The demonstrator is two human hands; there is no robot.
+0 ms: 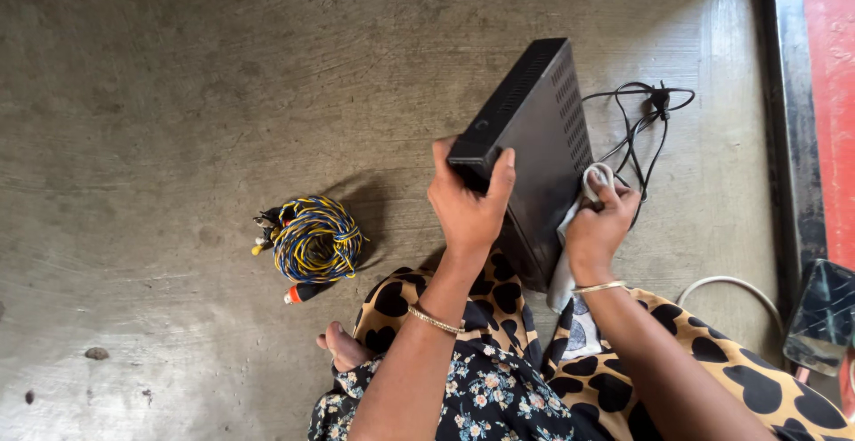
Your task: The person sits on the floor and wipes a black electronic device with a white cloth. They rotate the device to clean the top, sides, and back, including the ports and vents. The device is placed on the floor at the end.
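A black flat box with vent holes along its side (534, 129) stands tilted on one edge over my lap. My left hand (468, 205) grips its near corner, thumb on top. My right hand (598, 223) presses a white cloth (570, 236) against the vented side of the box. The cloth hangs down toward my knee. Both wrists wear thin gold bangles.
A coiled blue and yellow cable with plugs (312, 238) lies on the concrete floor at left. A thin black cord (646, 125) trails behind the box. A white cable (726, 285) and a dark glossy object (824, 316) lie at right by a dark door sill (793, 120).
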